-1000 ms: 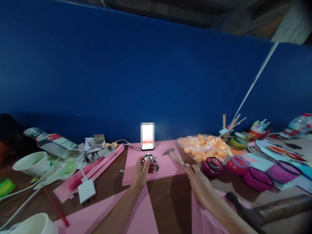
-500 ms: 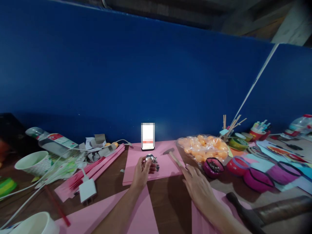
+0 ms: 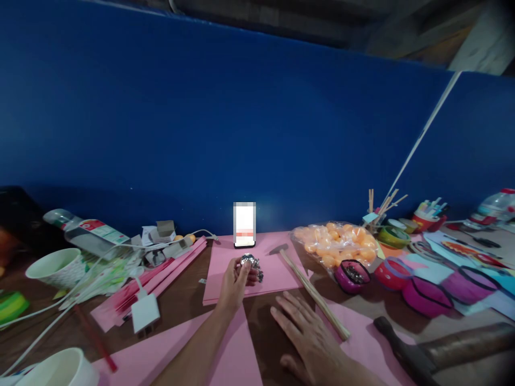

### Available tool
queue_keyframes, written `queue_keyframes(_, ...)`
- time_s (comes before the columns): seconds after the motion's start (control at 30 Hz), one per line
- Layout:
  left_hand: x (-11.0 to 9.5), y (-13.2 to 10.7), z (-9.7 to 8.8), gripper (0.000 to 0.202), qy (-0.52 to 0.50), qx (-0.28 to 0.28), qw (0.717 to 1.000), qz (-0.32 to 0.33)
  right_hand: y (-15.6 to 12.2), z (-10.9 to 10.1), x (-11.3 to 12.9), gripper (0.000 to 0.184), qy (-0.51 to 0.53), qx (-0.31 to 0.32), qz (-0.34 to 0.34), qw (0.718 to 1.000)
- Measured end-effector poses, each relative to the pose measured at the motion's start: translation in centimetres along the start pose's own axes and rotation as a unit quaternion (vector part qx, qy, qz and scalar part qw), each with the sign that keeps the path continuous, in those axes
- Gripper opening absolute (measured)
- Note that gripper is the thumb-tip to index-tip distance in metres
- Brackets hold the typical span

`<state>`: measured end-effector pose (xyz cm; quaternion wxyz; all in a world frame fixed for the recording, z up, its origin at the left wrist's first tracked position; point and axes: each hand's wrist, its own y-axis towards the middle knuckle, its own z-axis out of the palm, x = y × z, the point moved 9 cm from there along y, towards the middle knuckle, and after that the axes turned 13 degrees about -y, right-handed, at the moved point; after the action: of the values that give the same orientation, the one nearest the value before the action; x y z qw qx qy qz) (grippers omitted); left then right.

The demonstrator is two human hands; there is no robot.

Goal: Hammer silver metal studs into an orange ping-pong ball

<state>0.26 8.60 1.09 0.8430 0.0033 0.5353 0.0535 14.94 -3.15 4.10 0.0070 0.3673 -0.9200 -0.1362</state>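
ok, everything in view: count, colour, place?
phone: 1, white screen, centre
slim hammer: 1, tan, centre
thick hammer: 1, brown, right
metal pieces: several, silver, centre
bagged balls: many, orange, right
bowls: several, multicoloured, right
bottles: 2+, clear, either side
cups: 2, pale, left
sheets: several, pink, centre
charger: 1, white, left
table: 1, brown, below
wall: 1, blue, behind
clutter: uncounted, mixed, both sides
left hand: 1, bare, holding metal pieces
right hand: 1, bare, beside slim hammer

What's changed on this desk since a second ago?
The right hand has come off the thin hammer, moving left and back toward the camera, so more of the wooden handle shows. The left hand still holds the shiny metal pieces; the bagged orange balls stayed put.
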Motion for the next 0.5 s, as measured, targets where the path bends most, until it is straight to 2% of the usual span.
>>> queue_keyframes(0.13,-0.1,0.0,0.0,0.039,0.002,-0.005,1.0,-0.002,0.5,0.5,-0.6,0.066,0.002,-0.019,0.022,1.0)
queue_keyframes(0.33,-0.2,-0.1,0.0,0.037,0.018,-0.004,1.0,-0.002,1.3,0.8,-0.4,0.068,0.016,-0.007,0.013,1.0)
queue_keyframes(0.5,-0.2,-0.1,0.1,0.036,0.011,0.003,1.0,-0.006,1.0,0.1,0.2,0.069,0.027,-0.01,-0.011,1.0)
